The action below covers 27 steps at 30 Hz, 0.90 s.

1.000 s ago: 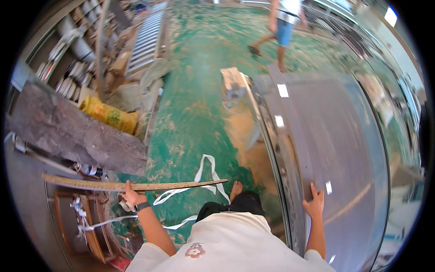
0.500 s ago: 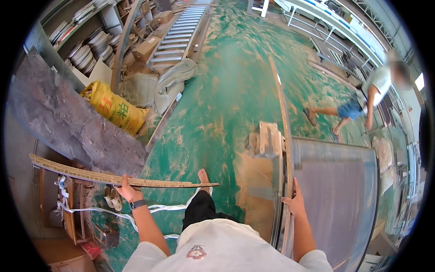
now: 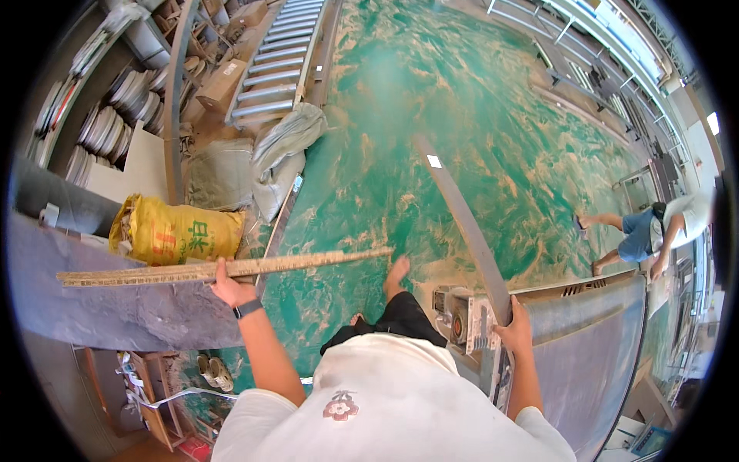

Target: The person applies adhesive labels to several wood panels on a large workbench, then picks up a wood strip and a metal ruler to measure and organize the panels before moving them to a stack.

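Crosswise on the left lies a stack of long, thin wooden strips (image 3: 308, 263), gripped near its middle by my left hand (image 3: 233, 292). The stack reaches over the grey belt surface at its left end and over the green floor at its right. My right hand (image 3: 516, 327) is closed around the near end of another long, flat strip (image 3: 468, 225), grey-brown, with a small white label near its far end. This strip points forward and slightly left, past the motor (image 3: 459, 317) of the belt conveyor (image 3: 589, 369) beside me.
A dusty green floor (image 3: 385, 177) stretches ahead. Left stand a yellow sack (image 3: 178, 231), a roller conveyor (image 3: 279, 58) and shelves of round rolls (image 3: 108, 131). A person (image 3: 643, 235) walks on the right. Shoes (image 3: 215, 373) and a white strap (image 3: 188, 393) lie lower left.
My body has moved forward. The left strips have swung up at their right end and now cross the belt. The right strip has turned flat, its far end leftward. The other person has moved nearer the right edge.
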Motion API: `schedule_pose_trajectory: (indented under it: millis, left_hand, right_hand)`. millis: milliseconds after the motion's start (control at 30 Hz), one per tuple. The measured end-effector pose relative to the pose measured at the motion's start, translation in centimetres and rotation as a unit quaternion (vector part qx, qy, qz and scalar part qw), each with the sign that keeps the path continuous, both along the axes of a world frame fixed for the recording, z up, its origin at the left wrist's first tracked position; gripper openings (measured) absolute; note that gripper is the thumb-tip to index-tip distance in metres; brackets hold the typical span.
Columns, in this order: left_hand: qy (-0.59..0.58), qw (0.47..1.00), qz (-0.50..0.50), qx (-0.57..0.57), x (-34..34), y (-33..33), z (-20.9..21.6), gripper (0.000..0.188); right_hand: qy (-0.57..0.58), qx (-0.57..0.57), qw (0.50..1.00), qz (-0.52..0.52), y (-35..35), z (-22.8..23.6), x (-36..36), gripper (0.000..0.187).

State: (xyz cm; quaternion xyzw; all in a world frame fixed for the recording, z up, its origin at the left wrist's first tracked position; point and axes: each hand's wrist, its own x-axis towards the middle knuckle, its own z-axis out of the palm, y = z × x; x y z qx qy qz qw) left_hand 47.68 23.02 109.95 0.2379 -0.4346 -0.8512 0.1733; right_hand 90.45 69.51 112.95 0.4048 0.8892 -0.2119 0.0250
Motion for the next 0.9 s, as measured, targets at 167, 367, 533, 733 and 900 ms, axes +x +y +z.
schedule_pose_trajectory:
  millis: [167, 367, 533, 733, 900]
  left_hand:
    - [0.015, 0.992, -0.046, 0.119, -13.3, 8.6, -1.2, 0.024]
    - [0.121, 0.976, -0.002, 0.184, -28.0, 18.0, 2.2, 0.014]
    - [0.224, 0.949, 0.021, 0.221, -37.7, 25.9, 4.4, 0.013]
    - [0.264, 0.925, 0.04, 0.272, -53.4, 33.9, 3.6, 0.021]
    - [0.27, 0.927, 0.016, 0.26, -70.5, 42.4, 5.0, 0.037]
  right_hand:
    - [-0.143, -0.046, 0.987, -0.049, 7.9, -0.8, -12.0, 0.093]
    - [-0.161, -0.04, 0.986, 0.019, 23.1, -6.0, -26.9, 0.094]
    - [-0.183, -0.027, 0.981, 0.065, 34.4, -10.5, -41.5, 0.096]
    - [-0.23, -0.038, 0.972, 0.036, 45.2, -15.4, -56.2, 0.089]
    - [-0.287, -0.038, 0.957, -0.008, 47.3, -11.9, -67.7, 0.087]
